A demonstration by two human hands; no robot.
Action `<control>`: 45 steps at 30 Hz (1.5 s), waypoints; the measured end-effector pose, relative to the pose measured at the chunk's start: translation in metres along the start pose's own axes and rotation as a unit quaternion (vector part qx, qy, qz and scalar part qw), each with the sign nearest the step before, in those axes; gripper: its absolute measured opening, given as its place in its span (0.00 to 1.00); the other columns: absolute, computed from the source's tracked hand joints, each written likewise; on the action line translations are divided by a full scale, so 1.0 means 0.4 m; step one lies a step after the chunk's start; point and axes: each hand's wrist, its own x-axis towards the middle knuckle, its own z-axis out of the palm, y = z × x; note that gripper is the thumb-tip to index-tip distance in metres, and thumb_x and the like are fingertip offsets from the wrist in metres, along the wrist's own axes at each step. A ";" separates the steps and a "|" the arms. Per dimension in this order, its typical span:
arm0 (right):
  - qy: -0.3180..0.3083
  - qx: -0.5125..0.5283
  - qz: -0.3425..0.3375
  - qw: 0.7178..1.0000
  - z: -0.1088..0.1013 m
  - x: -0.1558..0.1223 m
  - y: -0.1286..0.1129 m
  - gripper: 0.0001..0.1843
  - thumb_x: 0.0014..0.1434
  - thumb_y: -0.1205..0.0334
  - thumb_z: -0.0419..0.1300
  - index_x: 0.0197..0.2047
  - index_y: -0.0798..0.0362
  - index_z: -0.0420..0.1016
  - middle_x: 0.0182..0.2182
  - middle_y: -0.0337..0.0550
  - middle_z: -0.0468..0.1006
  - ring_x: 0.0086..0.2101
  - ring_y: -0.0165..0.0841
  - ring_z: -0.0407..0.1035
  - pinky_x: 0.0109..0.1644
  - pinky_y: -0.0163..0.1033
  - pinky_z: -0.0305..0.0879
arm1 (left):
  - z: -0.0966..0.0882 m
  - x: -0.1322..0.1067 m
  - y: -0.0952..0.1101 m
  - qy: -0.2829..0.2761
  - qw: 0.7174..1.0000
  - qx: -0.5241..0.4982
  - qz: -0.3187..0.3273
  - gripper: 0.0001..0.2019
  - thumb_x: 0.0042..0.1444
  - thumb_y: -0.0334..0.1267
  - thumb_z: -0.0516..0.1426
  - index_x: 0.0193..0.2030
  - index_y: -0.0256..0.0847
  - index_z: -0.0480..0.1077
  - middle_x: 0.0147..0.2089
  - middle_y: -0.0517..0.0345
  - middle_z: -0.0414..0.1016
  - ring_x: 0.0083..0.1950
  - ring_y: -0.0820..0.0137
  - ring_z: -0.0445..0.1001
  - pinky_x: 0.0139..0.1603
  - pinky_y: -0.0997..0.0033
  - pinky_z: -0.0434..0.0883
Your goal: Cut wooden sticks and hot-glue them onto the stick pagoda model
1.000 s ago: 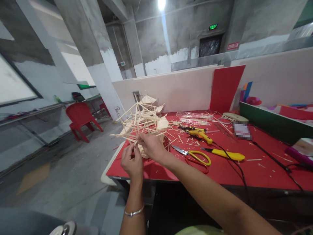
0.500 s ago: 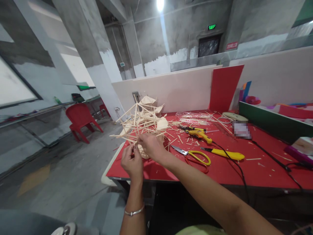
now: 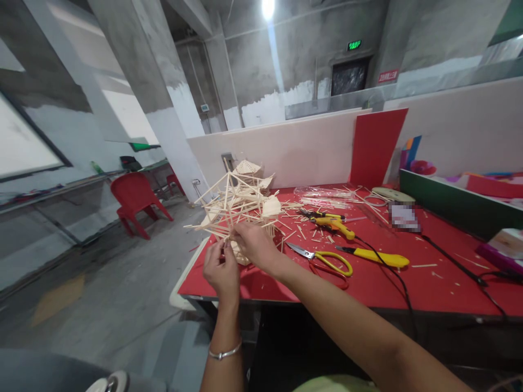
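Left hand (image 3: 222,270) and right hand (image 3: 255,245) unmoved, each still pinching a thin stick on the stick model (image 3: 241,198)

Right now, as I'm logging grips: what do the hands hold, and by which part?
Both hold the stick model by its near lower edge: the left hand in a pinch, the right hand gripping just beside it.

Bare concrete walls (image 3: 286,60), red chair (image 3: 137,198), ceiling light (image 3: 268,8)
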 end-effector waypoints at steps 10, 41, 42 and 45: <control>0.014 0.002 0.023 1.000 -0.015 -0.019 -0.016 0.08 0.67 0.65 0.56 0.42 0.52 0.77 0.42 0.44 0.78 0.41 0.34 0.71 0.43 0.35 0.61 | -0.003 -0.001 0.003 0.000 1.000 0.007 0.003 0.11 0.61 0.41 0.57 0.41 0.40 0.79 0.39 0.50 0.80 0.41 0.64 0.78 0.45 0.64 0.74; 0.019 0.338 0.141 0.931 0.029 -0.180 0.087 0.18 0.59 0.47 0.61 0.34 0.54 0.82 0.31 0.42 0.83 0.33 0.34 0.76 0.38 0.36 0.71 | -0.019 -0.142 0.062 -0.115 0.965 -0.122 -0.201 0.10 0.53 0.45 0.63 0.34 0.40 0.80 0.32 0.55 0.80 0.34 0.65 0.76 0.37 0.68 0.72; 0.019 0.323 0.143 0.935 0.026 -0.183 0.095 0.18 0.59 0.48 0.61 0.32 0.54 0.81 0.29 0.41 0.82 0.32 0.33 0.75 0.37 0.35 0.70 | -0.017 -0.142 0.063 -0.131 0.959 -0.136 -0.212 0.10 0.52 0.45 0.63 0.33 0.40 0.80 0.31 0.56 0.81 0.33 0.66 0.76 0.36 0.69 0.72; 0.014 0.269 0.148 0.952 0.018 -0.194 0.113 0.19 0.63 0.50 0.57 0.30 0.54 0.80 0.25 0.38 0.79 0.28 0.30 0.72 0.33 0.33 0.66 | -0.009 -0.146 0.062 -0.173 0.939 -0.170 -0.244 0.10 0.51 0.44 0.64 0.33 0.40 0.81 0.29 0.57 0.81 0.30 0.68 0.75 0.32 0.71 0.71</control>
